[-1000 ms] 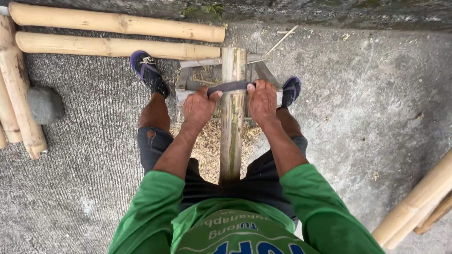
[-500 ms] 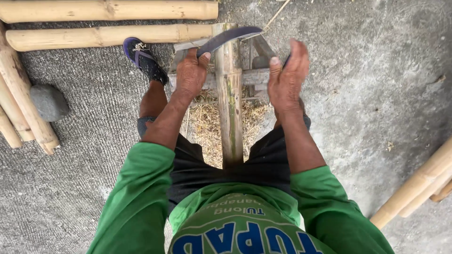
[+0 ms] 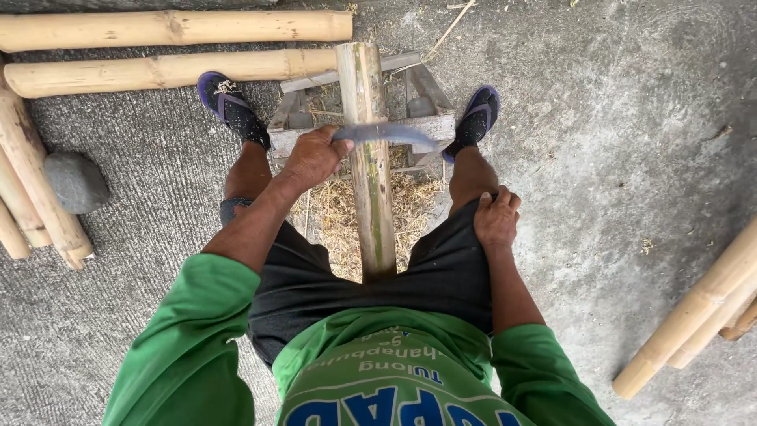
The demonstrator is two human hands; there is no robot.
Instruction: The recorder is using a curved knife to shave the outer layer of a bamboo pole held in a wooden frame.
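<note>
A bamboo pole (image 3: 371, 158) runs between my legs, its far end resting on a small wooden stand (image 3: 430, 125). My left hand (image 3: 315, 156) grips the handle of a curved blade (image 3: 386, 134) that lies across the pole near the stand. My right hand (image 3: 495, 217) rests on my right thigh with fingers curled and holds nothing. My feet in dark sandals (image 3: 229, 102) sit either side of the stand. A heap of bamboo shavings (image 3: 339, 217) lies under the pole.
Two bamboo poles (image 3: 165, 28) lie across the far concrete floor, more stand at the left edge (image 3: 35, 181) and at the lower right (image 3: 694, 323). A grey stone (image 3: 76, 181) sits by the left poles.
My right hand left the blade, lifted open, then dropped onto my thigh. The left hand alone now holds the blade, which came back down across the pole.
</note>
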